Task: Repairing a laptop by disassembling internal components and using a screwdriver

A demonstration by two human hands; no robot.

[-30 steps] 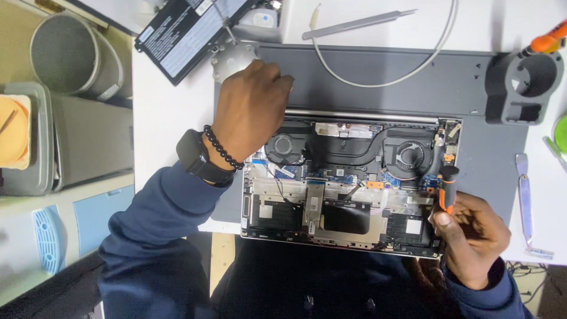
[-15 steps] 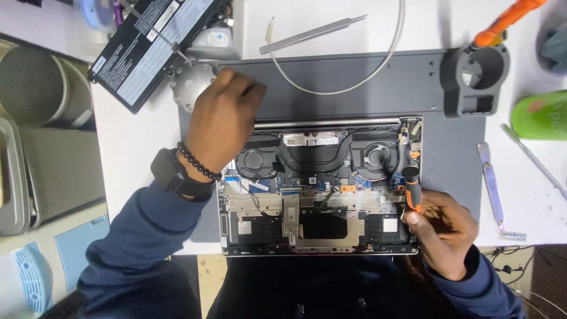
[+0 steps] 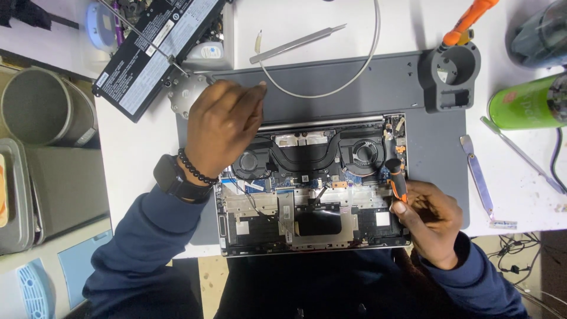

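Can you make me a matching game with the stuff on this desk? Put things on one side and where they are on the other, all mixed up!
Things:
1. small orange screwdriver
2. removed black battery
3. green can
4. metal tweezers

Places:
A. lying at the right edge of the desk
B. in the right hand, over the open laptop
C. above the grey mat, on the white desk
D. top left, hanging off the desk corner

Pairs: 1-B, 2-D, 3-A, 4-C

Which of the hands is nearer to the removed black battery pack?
Left. The left hand rests at the opened laptop's upper left corner, just beside the battery pack; the right hand holds an orange screwdriver at the laptop's right side, far away.
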